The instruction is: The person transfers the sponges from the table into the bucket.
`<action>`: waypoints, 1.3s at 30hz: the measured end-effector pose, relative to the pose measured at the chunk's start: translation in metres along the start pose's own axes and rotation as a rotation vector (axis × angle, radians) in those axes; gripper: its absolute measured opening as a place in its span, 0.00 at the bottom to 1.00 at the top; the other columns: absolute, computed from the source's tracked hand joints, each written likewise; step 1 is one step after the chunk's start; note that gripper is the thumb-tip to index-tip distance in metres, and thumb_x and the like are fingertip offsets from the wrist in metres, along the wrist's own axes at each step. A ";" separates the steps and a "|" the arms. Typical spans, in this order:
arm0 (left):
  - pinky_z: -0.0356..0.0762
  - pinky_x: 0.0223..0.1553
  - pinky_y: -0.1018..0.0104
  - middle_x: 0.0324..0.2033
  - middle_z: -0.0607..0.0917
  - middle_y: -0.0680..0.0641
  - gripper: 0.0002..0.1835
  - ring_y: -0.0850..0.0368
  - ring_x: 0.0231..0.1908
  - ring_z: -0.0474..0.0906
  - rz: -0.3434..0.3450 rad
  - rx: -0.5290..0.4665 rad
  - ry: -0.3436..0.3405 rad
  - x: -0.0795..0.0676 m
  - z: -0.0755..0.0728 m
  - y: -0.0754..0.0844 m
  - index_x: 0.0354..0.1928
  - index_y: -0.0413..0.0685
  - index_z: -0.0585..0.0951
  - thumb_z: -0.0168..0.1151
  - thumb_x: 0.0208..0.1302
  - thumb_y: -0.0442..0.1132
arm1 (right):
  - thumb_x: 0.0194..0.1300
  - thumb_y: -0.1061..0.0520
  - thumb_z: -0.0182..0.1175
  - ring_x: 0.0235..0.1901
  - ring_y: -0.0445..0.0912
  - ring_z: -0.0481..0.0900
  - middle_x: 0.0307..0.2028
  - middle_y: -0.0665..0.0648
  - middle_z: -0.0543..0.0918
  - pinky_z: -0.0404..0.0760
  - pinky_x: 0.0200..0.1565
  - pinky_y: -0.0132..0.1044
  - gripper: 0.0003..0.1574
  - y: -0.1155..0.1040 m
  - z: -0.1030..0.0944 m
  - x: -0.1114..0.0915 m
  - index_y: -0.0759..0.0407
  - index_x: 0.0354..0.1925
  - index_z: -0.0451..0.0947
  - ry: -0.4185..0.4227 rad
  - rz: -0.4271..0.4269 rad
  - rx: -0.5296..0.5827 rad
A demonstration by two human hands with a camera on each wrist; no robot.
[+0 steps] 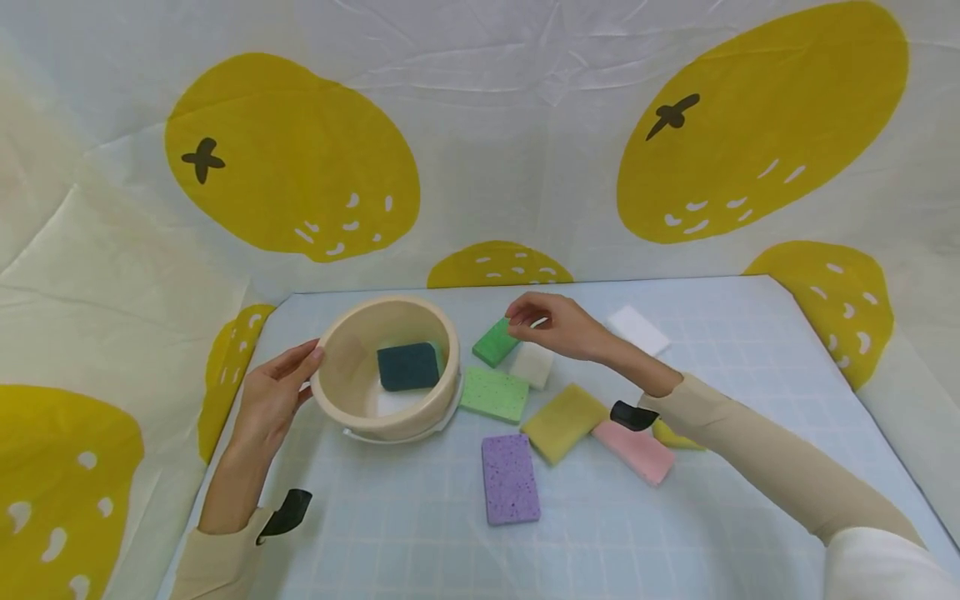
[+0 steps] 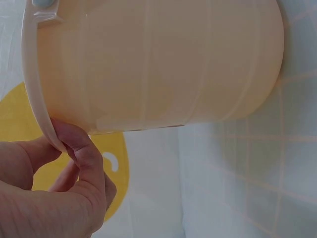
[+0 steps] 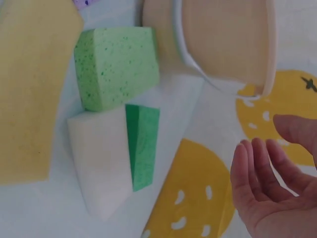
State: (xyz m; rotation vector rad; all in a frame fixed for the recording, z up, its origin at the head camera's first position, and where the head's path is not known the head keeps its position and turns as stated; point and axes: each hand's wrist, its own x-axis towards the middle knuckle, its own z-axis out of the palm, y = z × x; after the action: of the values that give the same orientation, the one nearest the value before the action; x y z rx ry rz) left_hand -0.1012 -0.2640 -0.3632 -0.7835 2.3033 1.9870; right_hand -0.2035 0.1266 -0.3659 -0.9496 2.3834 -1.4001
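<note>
The left hand pinches the rim of the bucket between thumb and fingers, on its left side. The bucket is near the far left corner of the desk, mouth up. It appears to be stiff, light plastic; the rim is the secure hold. The handle hangs low around the near side. The dark sponge is inside the bucket.

Right of the bucket, the light green sponge lies just beside the wall. The green sponge lies beyond it, nearer the far edge. The purple sponge lies closer to the near edge. The cream block sits close beside the green sponge.

The right hand is above the green sponge, near the far edge; its fingers are loosely bent, the thumb stands apart, and it holds nothing. The green sponge should be light, soft and compressible, neither slippery nor fragile. Grip it across its two long sides with light pressure.

Further right, the yellow sponge lies flat, the pink sponge beside it. The white pad lies toward the far right corner, partly behind the right forearm.
</note>
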 end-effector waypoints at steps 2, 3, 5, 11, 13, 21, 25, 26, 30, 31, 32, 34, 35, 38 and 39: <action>0.79 0.39 0.77 0.52 0.78 0.52 0.32 0.59 0.46 0.76 0.000 -0.003 0.000 0.000 0.000 0.000 0.60 0.50 0.76 0.67 0.54 0.54 | 0.65 0.56 0.61 0.44 0.47 0.77 0.42 0.56 0.80 0.79 0.49 0.42 0.14 0.005 -0.002 -0.005 0.59 0.48 0.76 -0.001 0.008 0.000; 0.79 0.39 0.77 0.52 0.79 0.52 0.32 0.59 0.46 0.76 0.001 -0.004 0.000 0.001 0.000 0.000 0.60 0.50 0.76 0.68 0.54 0.54 | 0.65 0.56 0.61 0.44 0.47 0.77 0.43 0.56 0.80 0.79 0.49 0.43 0.14 0.007 -0.002 -0.008 0.59 0.48 0.76 0.002 0.011 -0.003; 0.79 0.39 0.77 0.52 0.79 0.52 0.32 0.58 0.46 0.76 0.002 -0.009 0.000 0.001 0.001 0.000 0.60 0.50 0.76 0.68 0.54 0.54 | 0.65 0.58 0.61 0.45 0.50 0.77 0.43 0.59 0.80 0.78 0.50 0.46 0.15 0.002 -0.005 -0.015 0.62 0.49 0.75 -0.001 0.034 0.003; 0.79 0.39 0.77 0.53 0.78 0.51 0.32 0.57 0.48 0.75 0.005 0.003 0.002 0.000 0.002 0.000 0.61 0.51 0.76 0.67 0.55 0.54 | 0.65 0.63 0.60 0.45 0.56 0.77 0.43 0.66 0.80 0.76 0.50 0.50 0.14 -0.010 -0.010 -0.034 0.67 0.48 0.75 0.004 0.102 0.017; 0.79 0.39 0.77 0.53 0.78 0.51 0.32 0.57 0.48 0.75 0.006 0.004 0.003 0.001 0.002 0.000 0.61 0.51 0.76 0.67 0.55 0.54 | 0.65 0.63 0.60 0.45 0.56 0.77 0.43 0.66 0.80 0.76 0.50 0.50 0.13 -0.004 -0.010 -0.039 0.67 0.47 0.75 0.009 0.109 0.004; 0.79 0.39 0.78 0.52 0.78 0.51 0.32 0.58 0.47 0.76 0.009 -0.013 0.001 0.001 0.001 -0.002 0.60 0.50 0.76 0.67 0.55 0.54 | 0.64 0.63 0.60 0.44 0.56 0.78 0.43 0.65 0.80 0.77 0.50 0.50 0.14 0.025 -0.008 -0.053 0.68 0.48 0.75 0.014 0.142 -0.008; 0.79 0.39 0.77 0.51 0.79 0.51 0.32 0.59 0.46 0.76 0.000 -0.029 0.000 0.000 0.001 -0.002 0.60 0.49 0.76 0.68 0.55 0.53 | 0.65 0.59 0.61 0.45 0.54 0.78 0.44 0.62 0.81 0.77 0.50 0.50 0.17 0.053 -0.005 -0.059 0.67 0.49 0.75 0.020 0.147 -0.029; 0.79 0.39 0.77 0.51 0.79 0.52 0.32 0.59 0.46 0.76 -0.003 -0.025 0.002 0.000 0.001 -0.002 0.60 0.49 0.76 0.68 0.55 0.53 | 0.65 0.58 0.61 0.45 0.53 0.78 0.44 0.61 0.81 0.77 0.50 0.50 0.17 0.059 -0.004 -0.060 0.67 0.49 0.75 0.019 0.151 -0.033; 0.79 0.39 0.77 0.52 0.78 0.52 0.31 0.59 0.46 0.76 -0.006 -0.026 -0.001 0.001 0.001 -0.003 0.61 0.50 0.76 0.67 0.55 0.53 | 0.65 0.54 0.62 0.45 0.50 0.78 0.44 0.57 0.81 0.78 0.49 0.46 0.20 0.069 -0.004 -0.067 0.66 0.50 0.76 0.004 0.164 -0.038; 0.79 0.39 0.77 0.52 0.78 0.52 0.31 0.59 0.46 0.76 -0.007 -0.025 -0.001 0.001 0.001 -0.003 0.61 0.50 0.76 0.67 0.55 0.53 | 0.65 0.53 0.62 0.45 0.50 0.78 0.44 0.56 0.81 0.78 0.49 0.45 0.20 0.070 -0.003 -0.069 0.66 0.50 0.76 0.003 0.167 -0.038; 0.79 0.39 0.77 0.52 0.78 0.52 0.32 0.59 0.46 0.76 -0.007 -0.029 -0.002 0.001 0.000 -0.003 0.61 0.50 0.76 0.68 0.55 0.53 | 0.65 0.53 0.62 0.44 0.49 0.78 0.44 0.56 0.81 0.78 0.48 0.44 0.20 0.071 -0.003 -0.071 0.65 0.50 0.76 0.003 0.169 -0.038; 0.79 0.40 0.77 0.52 0.78 0.51 0.32 0.59 0.47 0.76 -0.008 -0.041 -0.006 0.001 0.000 -0.003 0.61 0.49 0.76 0.68 0.54 0.53 | 0.64 0.53 0.62 0.44 0.49 0.78 0.43 0.56 0.81 0.79 0.48 0.43 0.20 0.073 -0.003 -0.074 0.66 0.49 0.76 0.003 0.170 -0.045; 0.79 0.40 0.77 0.52 0.78 0.51 0.32 0.58 0.47 0.76 -0.007 -0.046 -0.007 0.001 0.000 -0.003 0.61 0.49 0.76 0.68 0.54 0.53 | 0.64 0.54 0.62 0.44 0.50 0.78 0.43 0.57 0.81 0.79 0.47 0.43 0.20 0.074 -0.003 -0.075 0.66 0.49 0.76 0.002 0.169 -0.050; 0.79 0.40 0.77 0.52 0.78 0.51 0.32 0.58 0.47 0.76 -0.006 -0.049 -0.006 0.002 0.000 -0.004 0.60 0.49 0.76 0.68 0.54 0.53 | 0.65 0.55 0.62 0.43 0.50 0.78 0.43 0.58 0.81 0.79 0.46 0.42 0.19 0.077 -0.003 -0.079 0.66 0.49 0.76 0.000 0.163 -0.069; 0.79 0.39 0.77 0.52 0.78 0.51 0.32 0.58 0.47 0.76 -0.004 -0.047 -0.006 0.002 0.001 -0.004 0.60 0.49 0.76 0.68 0.54 0.53 | 0.65 0.55 0.62 0.43 0.51 0.78 0.43 0.58 0.81 0.79 0.46 0.42 0.19 0.078 -0.003 -0.080 0.66 0.49 0.76 -0.002 0.160 -0.076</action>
State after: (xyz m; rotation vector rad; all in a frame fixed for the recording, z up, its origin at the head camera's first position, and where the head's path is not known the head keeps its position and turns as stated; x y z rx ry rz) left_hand -0.1014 -0.2644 -0.3674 -0.7834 2.2572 2.0464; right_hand -0.1758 0.2055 -0.4404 -0.7568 2.4655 -1.2590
